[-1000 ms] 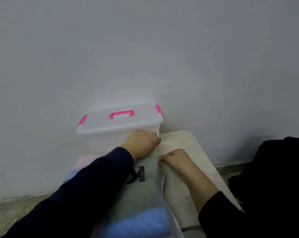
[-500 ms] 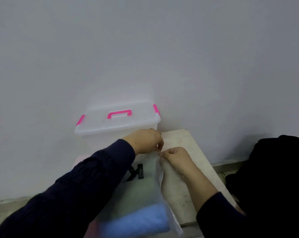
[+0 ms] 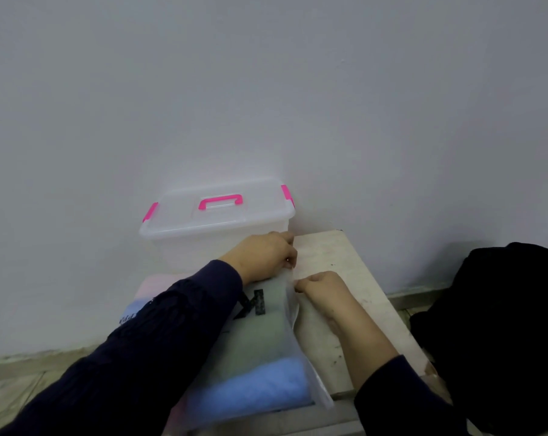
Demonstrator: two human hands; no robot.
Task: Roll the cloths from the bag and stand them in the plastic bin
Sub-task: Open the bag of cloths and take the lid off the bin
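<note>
**Opening the frosted bag at its far edge**

Pinching thin plastic film like this calls for fingertips, not a full grasp: the frosted zip bag (image 3: 260, 350) looks light, limp and slick, so the best hold is probably right at the lip, one layer per hand. Inside, a blue cloth (image 3: 260, 393) and a pale green cloth (image 3: 260, 338) lie folded flat; both appear soft and should roll easily once out. The left hand (image 3: 263, 256) is curled tight on the bag's far corner, fingers nipped onto the film. The right hand (image 3: 321, 287) is closed narrow on the same edge just beside it. The bag lies on the small table (image 3: 345, 265), touching the lidded plastic bin (image 3: 216, 221) behind it.
</note>
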